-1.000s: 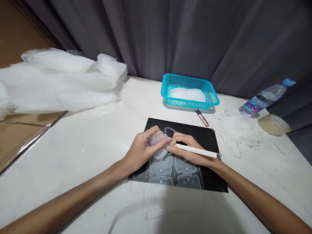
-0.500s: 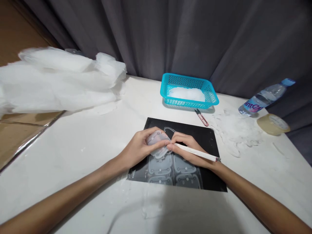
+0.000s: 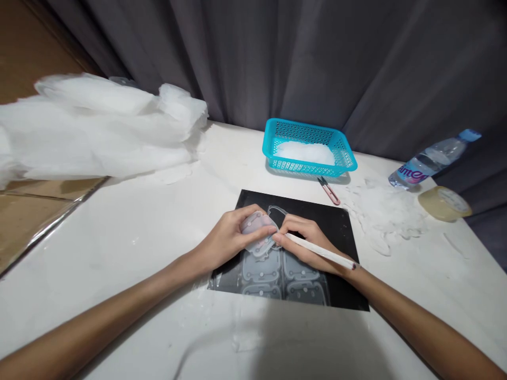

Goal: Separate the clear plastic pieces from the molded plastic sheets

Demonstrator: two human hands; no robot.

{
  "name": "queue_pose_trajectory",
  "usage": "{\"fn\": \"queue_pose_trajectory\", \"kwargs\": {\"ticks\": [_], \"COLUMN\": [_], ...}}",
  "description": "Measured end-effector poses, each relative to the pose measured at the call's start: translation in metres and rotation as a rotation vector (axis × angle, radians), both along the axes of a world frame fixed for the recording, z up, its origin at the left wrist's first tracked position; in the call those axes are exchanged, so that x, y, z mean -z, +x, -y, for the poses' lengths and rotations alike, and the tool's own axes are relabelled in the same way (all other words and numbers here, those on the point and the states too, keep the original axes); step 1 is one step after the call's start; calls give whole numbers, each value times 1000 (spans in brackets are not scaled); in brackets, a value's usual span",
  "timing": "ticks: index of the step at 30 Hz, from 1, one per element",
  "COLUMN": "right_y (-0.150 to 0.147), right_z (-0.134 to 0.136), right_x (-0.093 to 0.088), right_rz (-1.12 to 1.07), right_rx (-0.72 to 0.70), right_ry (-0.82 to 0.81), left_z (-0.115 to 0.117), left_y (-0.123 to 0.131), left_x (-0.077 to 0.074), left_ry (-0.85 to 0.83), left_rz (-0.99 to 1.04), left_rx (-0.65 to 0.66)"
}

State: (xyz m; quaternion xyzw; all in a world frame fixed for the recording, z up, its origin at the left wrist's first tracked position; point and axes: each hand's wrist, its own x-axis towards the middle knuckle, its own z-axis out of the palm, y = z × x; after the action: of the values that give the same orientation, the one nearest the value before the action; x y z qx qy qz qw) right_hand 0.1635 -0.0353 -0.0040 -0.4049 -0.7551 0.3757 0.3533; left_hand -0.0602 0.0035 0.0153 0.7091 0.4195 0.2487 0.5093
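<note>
My left hand (image 3: 233,235) is closed on a small translucent plastic piece (image 3: 255,224) with rounded corners, its thumb lying across the front. In my right hand (image 3: 303,243) is a slim white stick-like tool (image 3: 322,253), which slants back over the wrist. The tool's working tip is hidden by the fingers at the piece's right edge. Both hands meet above a black sheet (image 3: 340,227) on the table. Several similar translucent pieces (image 3: 261,269) lie on the sheet below the hands, and a clear thin loop (image 3: 277,210) shows just behind the fingertips.
A blue basket (image 3: 309,168) with white fluffy material stands behind the sheet, thread snips (image 3: 328,191) in front of it. At right are white scraps (image 3: 386,211), a water bottle (image 3: 431,161) and a tape roll (image 3: 446,203). White sheeting (image 3: 99,132) is heaped at left.
The held piece is turned slightly and shows more of its face. The white tool's back end sits a little lower. The whole view has shifted slightly.
</note>
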Motion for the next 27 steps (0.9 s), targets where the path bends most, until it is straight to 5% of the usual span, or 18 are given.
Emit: {"fn": "queue_pose_trajectory", "kwargs": {"ticks": [16, 27], "right_y": [1, 0], "right_z": [-1, 0], "right_x": [-9, -6], "right_rz": [-34, -23], "right_rx": [7, 52], "right_ry": [-155, -104], "left_z": [-4, -1], "left_y": [3, 4], "left_x": [12, 8], "left_ry": [-27, -46], "left_rz": [-42, 62], "left_rx": [-125, -65]}}
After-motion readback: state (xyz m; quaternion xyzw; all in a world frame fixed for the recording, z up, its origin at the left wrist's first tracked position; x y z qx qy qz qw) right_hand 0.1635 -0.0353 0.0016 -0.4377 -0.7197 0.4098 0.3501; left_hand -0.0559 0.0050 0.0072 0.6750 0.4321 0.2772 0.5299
